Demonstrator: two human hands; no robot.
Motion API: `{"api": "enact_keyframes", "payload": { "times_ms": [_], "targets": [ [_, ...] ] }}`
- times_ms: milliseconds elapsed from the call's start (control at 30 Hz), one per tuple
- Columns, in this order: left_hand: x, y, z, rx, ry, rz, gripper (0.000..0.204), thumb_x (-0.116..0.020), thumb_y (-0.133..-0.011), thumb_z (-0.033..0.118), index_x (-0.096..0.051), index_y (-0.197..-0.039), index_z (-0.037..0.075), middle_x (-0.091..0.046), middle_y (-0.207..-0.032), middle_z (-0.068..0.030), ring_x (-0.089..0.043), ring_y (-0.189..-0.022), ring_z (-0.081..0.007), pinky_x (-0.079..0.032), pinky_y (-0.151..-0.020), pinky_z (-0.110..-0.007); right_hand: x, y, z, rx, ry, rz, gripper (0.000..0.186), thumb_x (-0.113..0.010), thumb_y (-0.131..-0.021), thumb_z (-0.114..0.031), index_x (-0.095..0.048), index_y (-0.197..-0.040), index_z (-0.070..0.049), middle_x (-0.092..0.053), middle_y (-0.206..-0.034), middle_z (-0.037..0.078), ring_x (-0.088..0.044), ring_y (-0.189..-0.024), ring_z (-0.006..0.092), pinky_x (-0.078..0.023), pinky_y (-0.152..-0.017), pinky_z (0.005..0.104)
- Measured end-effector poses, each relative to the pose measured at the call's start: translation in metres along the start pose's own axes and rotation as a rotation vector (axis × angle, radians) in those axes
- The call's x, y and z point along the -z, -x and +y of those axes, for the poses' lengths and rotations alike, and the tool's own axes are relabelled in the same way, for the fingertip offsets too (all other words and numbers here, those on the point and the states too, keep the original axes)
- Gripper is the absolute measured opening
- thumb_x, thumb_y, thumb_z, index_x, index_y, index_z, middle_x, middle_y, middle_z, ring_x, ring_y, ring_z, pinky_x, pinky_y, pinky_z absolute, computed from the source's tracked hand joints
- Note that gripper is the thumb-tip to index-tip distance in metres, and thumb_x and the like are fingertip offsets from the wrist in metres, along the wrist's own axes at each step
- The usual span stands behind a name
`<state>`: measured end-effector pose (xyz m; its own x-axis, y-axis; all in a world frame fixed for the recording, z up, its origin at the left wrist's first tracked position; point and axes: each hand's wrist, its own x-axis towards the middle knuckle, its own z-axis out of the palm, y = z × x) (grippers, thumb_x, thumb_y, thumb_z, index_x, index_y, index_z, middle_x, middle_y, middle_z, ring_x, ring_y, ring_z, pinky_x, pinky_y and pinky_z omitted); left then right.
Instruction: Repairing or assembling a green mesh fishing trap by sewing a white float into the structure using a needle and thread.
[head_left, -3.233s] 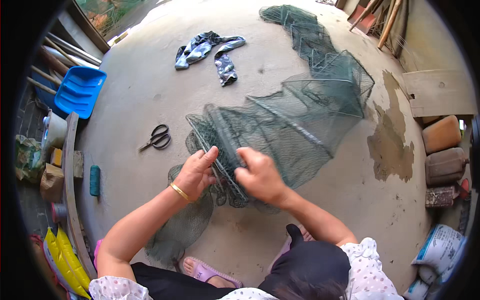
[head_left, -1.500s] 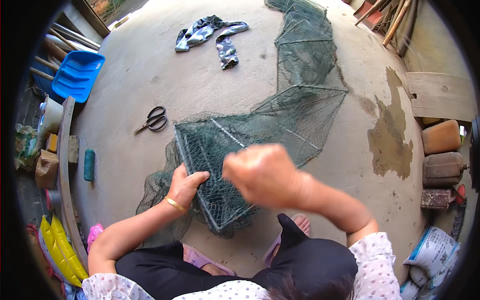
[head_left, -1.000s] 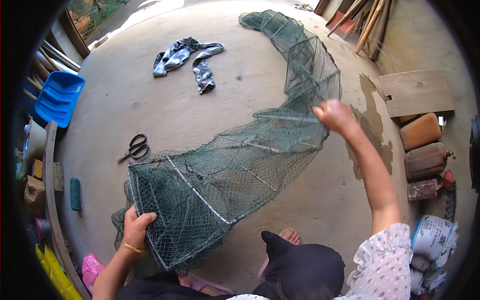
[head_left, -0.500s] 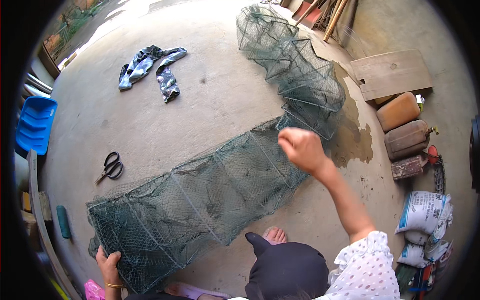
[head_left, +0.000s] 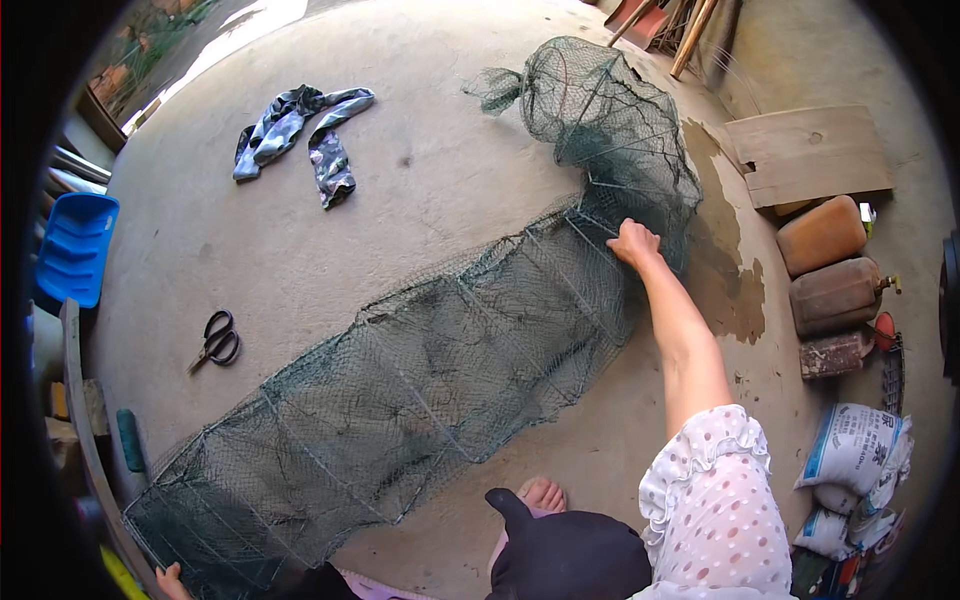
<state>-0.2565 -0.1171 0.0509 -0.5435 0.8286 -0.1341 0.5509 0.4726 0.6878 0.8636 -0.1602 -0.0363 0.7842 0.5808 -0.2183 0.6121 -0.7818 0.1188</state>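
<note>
A long green mesh fish trap (head_left: 420, 370) with square frames stretches across the concrete floor from the lower left to the upper right. My right hand (head_left: 636, 243) is closed on a frame edge where the stretched sections meet the bunched far part. At the lower left, my left hand (head_left: 174, 582) grips the near end of the trap; only its fingers and part of the back show, the rest lying beyond the picture's edge. The trap's far end narrows into a small gathered tail (head_left: 496, 92).
Black-handled scissors (head_left: 215, 343) and a patterned cloth (head_left: 300, 130) lie left of the trap. A blue plastic scoop (head_left: 76, 250) and a green roll (head_left: 130, 440) are farther left. Along the right stand a wooden board (head_left: 810, 155), jerrycans (head_left: 835, 297) and white sacks (head_left: 855, 447). A wet patch (head_left: 735, 280) darkens the floor.
My right hand has reached forward and taken hold of a frame. My left hand has moved down and left with the near end, lengthening the stretched part. The far sections have bunched and shifted right.
</note>
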Motion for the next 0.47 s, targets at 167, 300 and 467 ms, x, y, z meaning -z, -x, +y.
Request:
{"api": "enact_keyframes", "payload": {
  "times_ms": [167, 300, 467],
  "targets": [
    [-0.013, 0.017, 0.012, 0.027, -0.128, -0.084, 0.037, -0.060, -0.072, 0.003, -0.058, -0.108, -0.006, -0.064, -0.093, -0.0111, -0.058, -0.077, -0.0227, -0.048, -0.077, -0.032, 0.006, 0.009, -0.001, 0.305, -1.062, 0.081, 0.028, -0.071, -0.083, -0.029, -0.064, -0.073, -0.004, -0.054, -0.063, -0.004, -0.044, -0.057, 0.0068, -0.034, -0.052, 0.0269],
    [-0.058, 0.046, 0.071, 0.035, 0.015, -0.156, 0.027, -0.058, -0.077, 0.002, -0.060, -0.104, -0.002, -0.064, -0.090, -0.0069, -0.060, -0.076, -0.0186, -0.048, -0.073, -0.031, 0.098, -0.011, 0.098, -0.026, -1.301, 0.283, 0.024, -0.070, -0.085, -0.029, -0.060, -0.071, -0.012, -0.046, -0.061, -0.006, -0.037, -0.049, 0.0058, -0.028, -0.045, 0.0233],
    [-0.043, 0.016, 0.037, 0.017, -0.120, -0.167, 0.039, -0.068, -0.073, 0.004, -0.060, -0.110, -0.003, -0.067, -0.102, -0.0114, -0.063, -0.088, -0.0223, -0.048, -0.084, -0.034, 0.089, -0.100, 0.153, -0.179, -0.148, 0.587, 0.033, -0.068, -0.084, -0.032, -0.065, -0.101, -0.004, -0.069, -0.095, 0.019, -0.067, -0.088, 0.0206, -0.052, -0.069, 0.0384]
  ]
}}
